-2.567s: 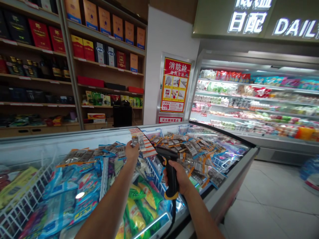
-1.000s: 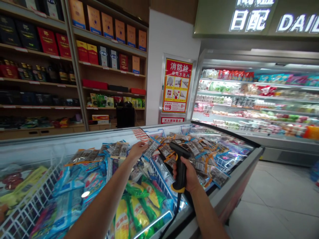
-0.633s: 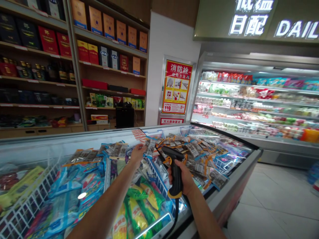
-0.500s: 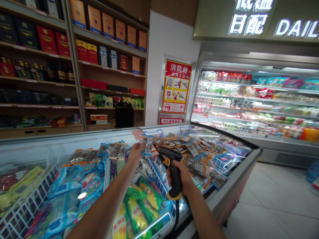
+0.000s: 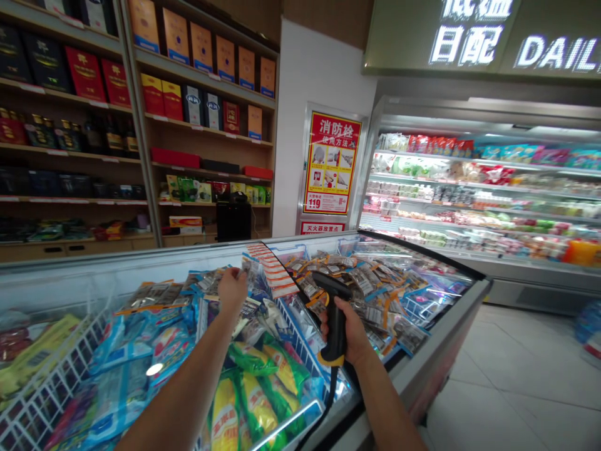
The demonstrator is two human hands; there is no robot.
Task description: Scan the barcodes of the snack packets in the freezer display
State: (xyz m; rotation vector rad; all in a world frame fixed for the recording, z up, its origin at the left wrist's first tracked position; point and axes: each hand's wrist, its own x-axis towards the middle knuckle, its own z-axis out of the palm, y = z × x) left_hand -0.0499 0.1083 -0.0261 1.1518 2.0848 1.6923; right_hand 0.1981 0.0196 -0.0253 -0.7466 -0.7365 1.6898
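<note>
My left hand (image 5: 233,289) pinches a small blue-edged snack packet (image 5: 251,270) by its side, above the freezer's left half. Similar packets (image 5: 206,280) lie just left of that hand. Wrapped around the grip of a black and yellow barcode scanner (image 5: 334,319) is my right hand (image 5: 350,332). The scanner's head points left, and its cable runs down toward the freezer's front edge. Green and yellow corn-shaped ice cream packs (image 5: 256,394) lie below, between my forearms. Many brown packets with orange edges (image 5: 370,294) fill the area behind the scanner.
White wire baskets (image 5: 51,369) divide the chest freezer (image 5: 451,313). Blue ice cream bags (image 5: 122,357) lie at left. An orange-striped strip (image 5: 272,269) runs along the middle of the glass. Shelves of boxes (image 5: 201,47) stand behind, with a refrigerated display (image 5: 493,188) at right.
My left hand has moved left with the packet, away from the scanner, uncovering more of the striped strip. My right hand and the scanner have shifted slightly right.
</note>
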